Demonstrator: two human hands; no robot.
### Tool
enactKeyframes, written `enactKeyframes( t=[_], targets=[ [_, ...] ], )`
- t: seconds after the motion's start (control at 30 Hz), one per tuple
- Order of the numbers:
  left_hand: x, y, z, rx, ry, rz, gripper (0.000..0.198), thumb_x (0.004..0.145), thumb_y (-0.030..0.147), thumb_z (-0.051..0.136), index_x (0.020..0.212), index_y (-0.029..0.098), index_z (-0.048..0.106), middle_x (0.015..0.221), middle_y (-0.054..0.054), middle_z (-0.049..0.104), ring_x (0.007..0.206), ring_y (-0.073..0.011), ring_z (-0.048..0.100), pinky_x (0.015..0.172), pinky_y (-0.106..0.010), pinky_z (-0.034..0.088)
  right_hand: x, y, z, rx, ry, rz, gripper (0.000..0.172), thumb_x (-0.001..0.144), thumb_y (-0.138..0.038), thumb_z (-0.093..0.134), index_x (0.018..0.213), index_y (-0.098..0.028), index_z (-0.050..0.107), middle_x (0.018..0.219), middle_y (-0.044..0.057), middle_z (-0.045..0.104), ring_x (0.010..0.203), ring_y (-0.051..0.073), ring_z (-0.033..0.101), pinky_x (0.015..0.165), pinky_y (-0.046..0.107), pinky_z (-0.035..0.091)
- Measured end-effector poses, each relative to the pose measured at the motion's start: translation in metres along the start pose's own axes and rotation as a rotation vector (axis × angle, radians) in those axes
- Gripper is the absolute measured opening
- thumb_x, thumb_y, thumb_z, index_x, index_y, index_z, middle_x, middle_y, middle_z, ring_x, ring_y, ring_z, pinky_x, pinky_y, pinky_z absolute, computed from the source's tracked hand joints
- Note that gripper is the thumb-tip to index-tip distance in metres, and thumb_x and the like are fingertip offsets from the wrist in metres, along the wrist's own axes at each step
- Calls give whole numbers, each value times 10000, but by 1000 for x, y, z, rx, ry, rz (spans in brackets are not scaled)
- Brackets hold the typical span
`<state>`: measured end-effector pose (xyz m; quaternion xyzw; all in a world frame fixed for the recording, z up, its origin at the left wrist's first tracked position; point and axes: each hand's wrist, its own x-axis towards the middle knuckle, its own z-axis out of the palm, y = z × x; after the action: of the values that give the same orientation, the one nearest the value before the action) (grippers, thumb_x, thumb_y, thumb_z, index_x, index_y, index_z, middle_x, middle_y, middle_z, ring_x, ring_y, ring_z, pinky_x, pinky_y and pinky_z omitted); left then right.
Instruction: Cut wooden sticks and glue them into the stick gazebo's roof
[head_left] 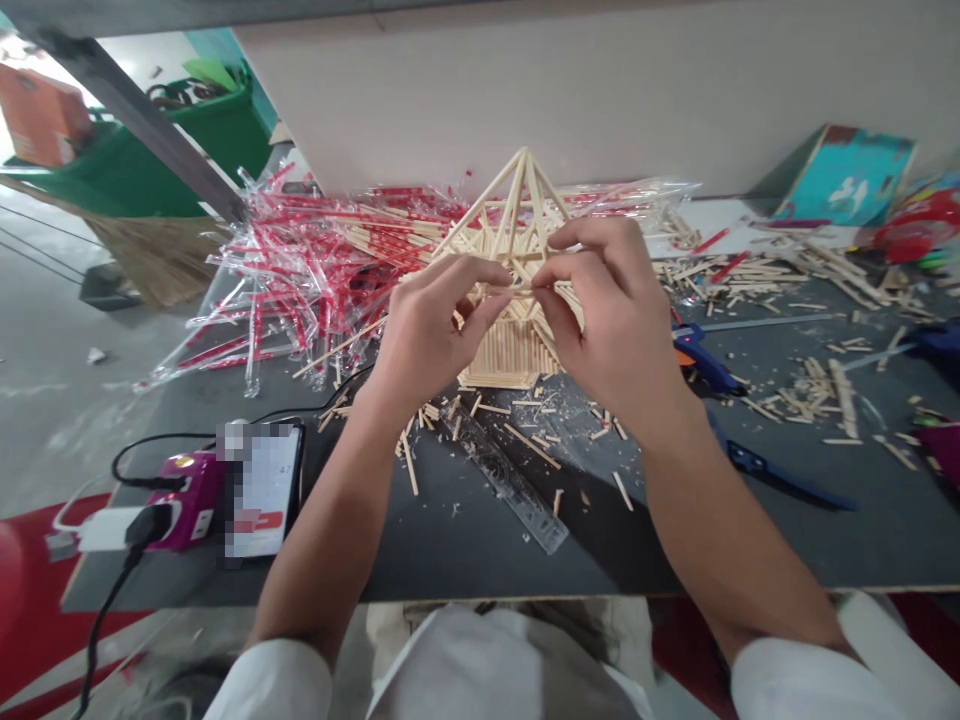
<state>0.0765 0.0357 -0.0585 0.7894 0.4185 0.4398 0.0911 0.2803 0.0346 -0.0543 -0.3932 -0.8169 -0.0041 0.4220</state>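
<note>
A model built of thin wooden sticks (501,352) stands upright on the dark table, with a pointed frame of sticks at its top. In front of its middle, my left hand (442,315) pinches the left end of a short wooden stick (520,291) between thumb and forefinger. My right hand (607,310) pinches the same stick at its right end, its other fingers curled up beside the model's peak. Both hands partly cover the model, so its middle is hidden.
Red-and-clear plastic wrappers (300,280) heap at the back left. A clear ruler (510,480) and stick scraps lie in front. Right of my hand is a blue glue gun (705,360); left are a phone (262,490) and a purple power adapter (191,500) with cables.
</note>
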Motion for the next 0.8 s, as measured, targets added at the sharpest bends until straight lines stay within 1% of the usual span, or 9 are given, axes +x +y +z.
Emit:
enactKeyframes(
  t=[0.17,0.3,0.37,0.4,0.53,0.63,0.8],
  targets=[
    [-1,-1,5,67,3,26,163,1025,251,585,1084,233,736,1057,-42,761,836,-133,700,760,-272,592,-2,-2,2,8,-4,18,185,1064,-257,464,1133,-272,635,1236,123,621,1179,283,613,990,485,534],
    [-2,-1,9,86,41,26,181,1024,231,573,1053,241,752,1046,-38,763,886,-144,707,785,-291,598,-4,-1,3,60,-12,51,155,1044,-209,483,1126,-248,609,1066,86,673,981,239,662,880,434,554],
    [-2,0,10,66,49,21,187,1018,215,577,1054,240,759,1042,-36,766,877,-142,705,788,-294,600,-5,1,3,88,-11,78,138,1013,-207,545,1141,-243,586,1037,69,691,888,221,667,821,411,550],
    [-2,0,10,58,49,18,189,1016,210,580,1058,239,761,1039,-35,768,877,-140,705,791,-294,600,-6,1,3,112,-8,93,166,996,-212,579,1159,-245,574,1045,66,699,870,217,671,804,405,548],
    [-1,1,9,50,50,12,189,1010,205,588,1056,244,768,1031,-28,770,880,-138,704,785,-285,596,-7,4,5,230,13,156,317,966,-226,637,1258,-265,520,1066,49,715,912,215,702,792,390,551],
    [-1,1,9,32,53,18,181,1003,202,601,1046,244,772,1020,-28,770,867,-135,697,773,-281,590,-8,4,9,272,43,190,342,961,-248,655,1275,-267,522,1050,53,716,933,219,703,784,391,560],
    [-1,2,9,41,57,1,182,1010,213,597,1040,242,774,1030,-38,774,868,-140,703,764,-284,588,-8,3,15,361,82,252,345,978,-302,658,1295,-268,528,1019,55,715,914,208,698,771,375,582]
  ],
)
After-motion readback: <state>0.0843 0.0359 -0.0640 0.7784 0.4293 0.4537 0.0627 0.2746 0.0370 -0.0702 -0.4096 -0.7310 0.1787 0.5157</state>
